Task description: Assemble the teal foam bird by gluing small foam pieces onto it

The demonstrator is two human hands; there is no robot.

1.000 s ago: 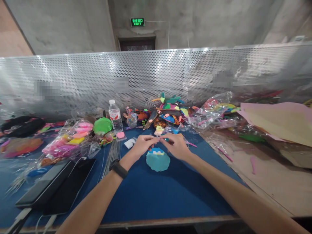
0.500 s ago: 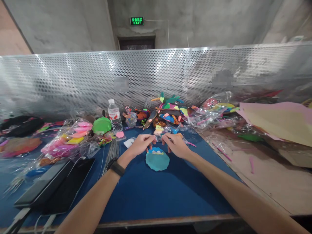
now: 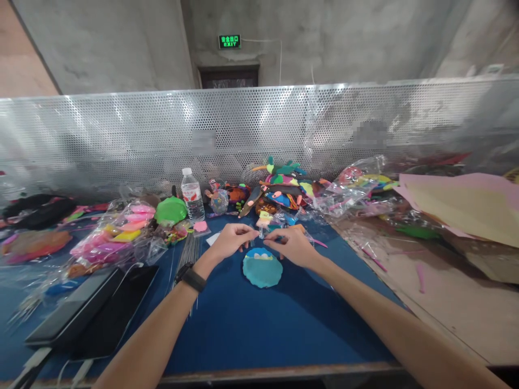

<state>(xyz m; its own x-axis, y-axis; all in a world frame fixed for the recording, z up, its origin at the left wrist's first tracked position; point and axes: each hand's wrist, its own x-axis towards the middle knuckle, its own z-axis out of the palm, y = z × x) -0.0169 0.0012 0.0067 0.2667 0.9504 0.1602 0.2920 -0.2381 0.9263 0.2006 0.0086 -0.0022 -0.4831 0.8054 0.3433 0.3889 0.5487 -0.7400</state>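
Note:
A round turquoise clay disc (image 3: 263, 274) lies flat on the blue tabletop, its far edge decorated with a brighter blue patch, white lumps and a yellowish strip. Just beyond it, my left hand (image 3: 234, 241) is closed in a pinch, a dark watch on its wrist. Facing it, my right hand (image 3: 293, 246) pinches thumb and fingers together. The fingertips nearly meet around a small pale bit (image 3: 261, 234) too tiny to name. Behind the fingers sits a pale pink and yellow piece (image 3: 264, 218), partly in clear plastic.
Bagged coloured clay (image 3: 130, 229), a water bottle (image 3: 192, 193) and a green clay mound (image 3: 171, 210) stand left. Thin wires (image 3: 190, 251) and dark devices (image 3: 77, 308) lie nearer. Clay figures (image 3: 279, 189) pile against a perforated metal screen (image 3: 243, 129). Paper sheets (image 3: 466, 205) lie right.
My right hand has turned, its fingers now pointing more to the left, and the far edge of the disc shows more. The view has tipped up slightly.

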